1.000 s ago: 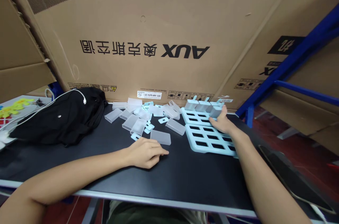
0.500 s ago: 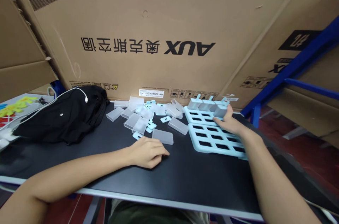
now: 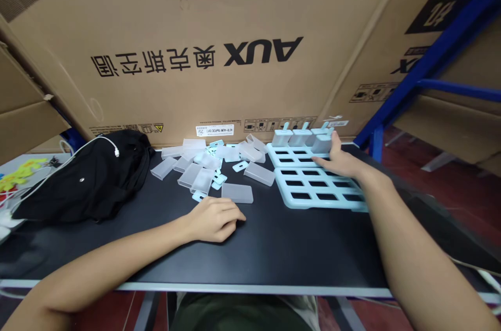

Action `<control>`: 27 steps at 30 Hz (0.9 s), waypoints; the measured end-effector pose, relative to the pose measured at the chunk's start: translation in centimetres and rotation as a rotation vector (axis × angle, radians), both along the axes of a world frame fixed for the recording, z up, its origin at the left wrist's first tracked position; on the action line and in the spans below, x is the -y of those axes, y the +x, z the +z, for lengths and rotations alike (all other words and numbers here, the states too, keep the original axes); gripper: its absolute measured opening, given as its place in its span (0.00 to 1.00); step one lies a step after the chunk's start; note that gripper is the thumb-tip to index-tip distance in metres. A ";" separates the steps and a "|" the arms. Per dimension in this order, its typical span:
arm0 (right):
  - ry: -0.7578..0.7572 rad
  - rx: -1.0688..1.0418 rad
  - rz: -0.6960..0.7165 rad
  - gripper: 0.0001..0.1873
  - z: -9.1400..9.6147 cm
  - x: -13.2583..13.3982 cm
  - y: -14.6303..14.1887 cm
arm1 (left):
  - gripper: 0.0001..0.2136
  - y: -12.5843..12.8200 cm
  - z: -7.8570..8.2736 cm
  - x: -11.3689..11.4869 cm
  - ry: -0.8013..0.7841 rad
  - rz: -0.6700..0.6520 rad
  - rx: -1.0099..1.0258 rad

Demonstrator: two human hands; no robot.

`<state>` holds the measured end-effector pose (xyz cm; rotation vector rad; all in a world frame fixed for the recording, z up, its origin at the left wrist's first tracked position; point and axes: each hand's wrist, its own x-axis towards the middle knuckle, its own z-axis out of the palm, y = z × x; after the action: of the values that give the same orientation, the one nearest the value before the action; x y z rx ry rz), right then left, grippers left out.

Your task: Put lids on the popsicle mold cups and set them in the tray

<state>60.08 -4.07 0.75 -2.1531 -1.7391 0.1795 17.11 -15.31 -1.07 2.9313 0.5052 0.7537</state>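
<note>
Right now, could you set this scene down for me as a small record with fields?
left hand: half-curled, beside loose translucent cases
right hand: at the upright cases; how firmly it grips, I can't tell
light-blue slotted rack: under the right hand, upright cases along its back
small blue pieces: scattered among the loose cases
black bag: on the left, white cable across it
behind: cardboard with upside-down printing

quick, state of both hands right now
Left hand: half-curled on the black table; whether it holds anything cannot be told.
Right hand: thumb and finger spread at a mold on the blue rack; grip cannot be told.
</note>
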 end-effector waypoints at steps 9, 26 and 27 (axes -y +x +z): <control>0.017 0.246 -0.026 0.32 4.0 2.7 -2.0 | 0.13 0.4 0.5 -0.1 0.004 -0.013 0.024; 0.159 0.380 0.799 0.16 1.2 5.6 -15.0 | 0.15 1.0 1.3 -1.0 0.095 0.225 -0.133; 0.162 0.369 0.792 0.17 1.1 5.6 -14.9 | 0.15 1.0 1.3 -1.1 0.086 0.181 -0.138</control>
<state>45.16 -9.63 1.82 -1.3378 -2.6354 -0.1691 18.06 -14.26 0.25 3.0633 0.7774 0.6067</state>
